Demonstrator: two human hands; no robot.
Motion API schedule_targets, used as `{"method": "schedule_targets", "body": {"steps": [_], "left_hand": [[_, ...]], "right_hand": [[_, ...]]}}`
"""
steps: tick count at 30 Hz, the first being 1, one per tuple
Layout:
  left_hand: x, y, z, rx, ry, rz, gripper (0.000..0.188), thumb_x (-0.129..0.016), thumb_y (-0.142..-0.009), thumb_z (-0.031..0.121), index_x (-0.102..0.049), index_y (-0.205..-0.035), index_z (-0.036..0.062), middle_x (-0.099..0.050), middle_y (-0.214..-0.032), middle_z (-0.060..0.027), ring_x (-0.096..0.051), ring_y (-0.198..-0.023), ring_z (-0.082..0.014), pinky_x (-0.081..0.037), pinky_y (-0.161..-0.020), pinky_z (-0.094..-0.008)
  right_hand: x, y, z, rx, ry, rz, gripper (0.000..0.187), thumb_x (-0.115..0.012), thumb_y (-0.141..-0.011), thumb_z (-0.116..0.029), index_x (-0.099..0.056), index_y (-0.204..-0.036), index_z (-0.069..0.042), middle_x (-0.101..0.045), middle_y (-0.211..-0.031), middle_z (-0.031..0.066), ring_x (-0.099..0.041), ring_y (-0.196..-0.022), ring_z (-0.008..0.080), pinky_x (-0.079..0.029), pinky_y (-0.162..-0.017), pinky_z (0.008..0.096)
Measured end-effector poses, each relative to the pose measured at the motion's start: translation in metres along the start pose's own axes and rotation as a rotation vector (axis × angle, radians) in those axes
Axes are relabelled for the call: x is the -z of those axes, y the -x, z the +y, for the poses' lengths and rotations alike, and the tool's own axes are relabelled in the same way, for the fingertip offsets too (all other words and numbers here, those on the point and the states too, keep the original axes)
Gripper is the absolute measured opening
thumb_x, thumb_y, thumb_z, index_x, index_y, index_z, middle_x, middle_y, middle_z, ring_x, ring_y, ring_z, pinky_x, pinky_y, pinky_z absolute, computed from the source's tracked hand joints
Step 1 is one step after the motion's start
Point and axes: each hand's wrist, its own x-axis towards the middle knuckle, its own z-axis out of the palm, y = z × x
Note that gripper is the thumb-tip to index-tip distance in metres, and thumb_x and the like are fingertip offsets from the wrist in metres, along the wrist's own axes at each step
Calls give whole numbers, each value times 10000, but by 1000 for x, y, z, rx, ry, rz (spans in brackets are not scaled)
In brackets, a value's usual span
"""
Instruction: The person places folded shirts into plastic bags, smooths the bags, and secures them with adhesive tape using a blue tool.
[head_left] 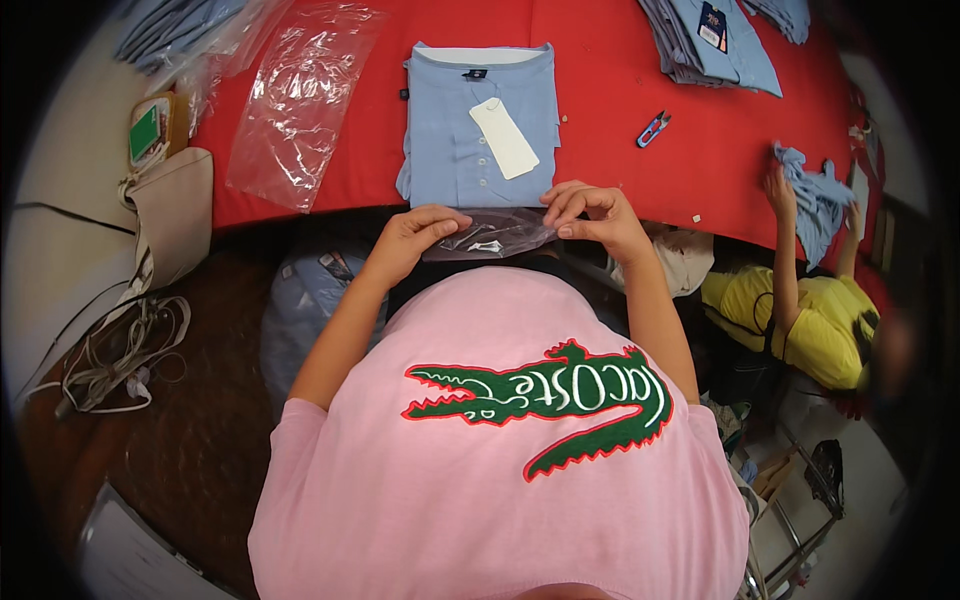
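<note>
A clear plastic bag is stretched between my hands at the table's front edge, hanging toward my lap. My left hand pinches its left side, thumb against fingers. On the other side, my right hand grips the bag's right edge with curled fingers. Just beyond the bag lies a folded light blue shirt, collar end away from me. A blank-looking white hang tag rests across its buttons. White backing shows at the shirt's far edge.
Another clear bag lies flat at left on the red tablecloth. Small blue thread snips lie to the right. Folded shirts are stacked far right. A co-worker in yellow handles a blue garment.
</note>
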Motion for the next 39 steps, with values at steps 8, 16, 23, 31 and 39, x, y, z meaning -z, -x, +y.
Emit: {"method": "schedule_targets", "body": {"steps": [8,16,23,31,39], "left_hand": [[-20,-8,26,69,359,252,284,-640,-1129,308,-658,-994,58,-491,-540,33,-574,-487,-111,-603,-746,-328],[-42,0,22,-8,451,218,390,-535,-1167,396,-586,-910,107,-502,-556,23,-541,-449,-160,-590,-861,-355],[-36,20,-1,4,461,-47,395,-478,-1188,372,-528,-891,116,-532,-649,8,-565,-502,-158,-599,-906,-373],[-19,28,-54,-5,-385,71,258,-619,-1113,245,-699,-1162,5,-807,-1070,-114,-753,-1001,-203,-574,-923,-351],[0,-1,-43,-92,-497,236,251,-678,-1065,230,-798,-1099,12,-801,-1092,-137,-752,-1044,-251,-554,-955,-363]], "right_hand": [[-18,-13,-6,-69,-382,168,188,-702,-1070,-232,-665,-1115,-54,-600,-675,35,-679,-646,146,-586,-818,300],[-19,4,-24,-68,-687,-49,163,-624,-1124,-245,-673,-1155,-93,-517,-563,-35,-517,-497,60,-473,-567,246],[6,10,25,-251,-335,123,187,-610,-1134,-262,-672,-1174,-90,-646,-814,-13,-461,-555,41,-362,-525,226],[28,11,69,-156,17,105,184,-666,-1073,-82,-761,-1214,-12,-739,-1031,19,-664,-875,104,-540,-845,275],[9,-23,27,-72,598,309,193,-661,-1053,-46,-798,-1189,-33,-750,-928,38,-651,-746,90,-536,-678,240]]}}
